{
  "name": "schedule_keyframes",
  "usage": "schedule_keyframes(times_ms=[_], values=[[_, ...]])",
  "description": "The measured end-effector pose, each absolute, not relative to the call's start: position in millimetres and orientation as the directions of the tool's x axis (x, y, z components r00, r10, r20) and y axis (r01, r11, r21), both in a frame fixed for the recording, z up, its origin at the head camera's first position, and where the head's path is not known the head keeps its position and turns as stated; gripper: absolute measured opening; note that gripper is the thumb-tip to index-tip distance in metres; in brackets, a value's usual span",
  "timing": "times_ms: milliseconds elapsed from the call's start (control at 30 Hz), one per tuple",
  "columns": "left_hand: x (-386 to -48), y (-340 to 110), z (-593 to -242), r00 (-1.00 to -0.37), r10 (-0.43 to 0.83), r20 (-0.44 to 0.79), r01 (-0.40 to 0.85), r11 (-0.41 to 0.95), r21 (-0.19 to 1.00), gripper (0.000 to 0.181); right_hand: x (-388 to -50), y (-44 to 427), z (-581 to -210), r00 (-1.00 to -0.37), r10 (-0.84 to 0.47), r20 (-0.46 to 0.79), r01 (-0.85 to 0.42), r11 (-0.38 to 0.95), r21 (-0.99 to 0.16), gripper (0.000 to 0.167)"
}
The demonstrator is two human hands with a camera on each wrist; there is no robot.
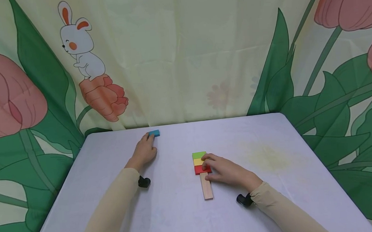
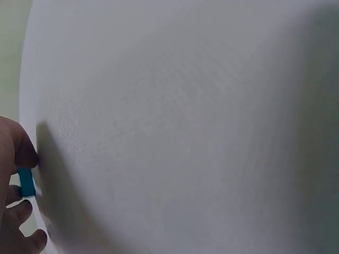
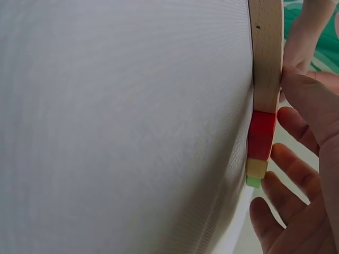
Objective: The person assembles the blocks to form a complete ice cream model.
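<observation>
Near the table's far edge, my left hand [image 1: 144,152] reaches out with its fingers at the left end of a small blue block [image 1: 155,133]. The thumb stands apart from that block; in the left wrist view, part of the blue block [image 2: 26,183] shows beyond the thumb. My right hand [image 1: 225,170] lies over the right side of a row of blocks, fingers spread and loosely bent. From far to near the row has a green block [image 1: 198,155], a yellow block [image 1: 197,162], a red block [image 1: 199,170] and a plain wooden strip [image 1: 206,188]. The right thumb is beside the strip.
A white cloth covers the table [image 1: 175,209], with a faint yellowish stain [image 1: 268,157] on the right. Behind it hangs a curtain [image 1: 176,59] printed with tulips and a rabbit. Each wrist carries a small black camera [image 1: 144,182].
</observation>
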State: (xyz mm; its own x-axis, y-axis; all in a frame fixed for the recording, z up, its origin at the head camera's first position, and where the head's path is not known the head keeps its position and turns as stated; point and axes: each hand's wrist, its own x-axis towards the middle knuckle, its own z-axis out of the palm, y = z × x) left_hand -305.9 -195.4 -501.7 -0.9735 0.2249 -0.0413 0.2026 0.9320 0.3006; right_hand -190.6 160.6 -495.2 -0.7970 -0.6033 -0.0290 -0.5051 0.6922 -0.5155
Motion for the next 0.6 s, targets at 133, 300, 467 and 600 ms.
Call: schedule_keyframes(times_ms=[133,300,467,600], values=[[-305.4,-193.1,-504.2,-0.972,0.231,-0.034,0.211,0.933,0.291,0.064,-190.7,160.2,-496.1,-0.798,-0.602,-0.032,-0.499,0.69,-0.525,0.028],[-303.9,-189.6,-505.1,-0.973,0.225,-0.039,0.203,0.929,0.31,0.063,-191.0,159.0,-496.4,-0.8,-0.599,-0.035,-0.494,0.69,-0.529,0.028],[-302.0,-186.2,-505.5,-0.97,0.241,-0.032,0.221,0.928,0.302,0.063,-190.5,158.7,-496.4,-0.802,-0.596,-0.036,-0.49,0.691,-0.532,0.027],[-300.3,-182.0,-505.1,-0.963,0.268,-0.006,0.256,0.927,0.275,0.063,-189.8,159.0,-495.9,-0.808,-0.587,-0.045,-0.474,0.694,-0.543,0.027]])
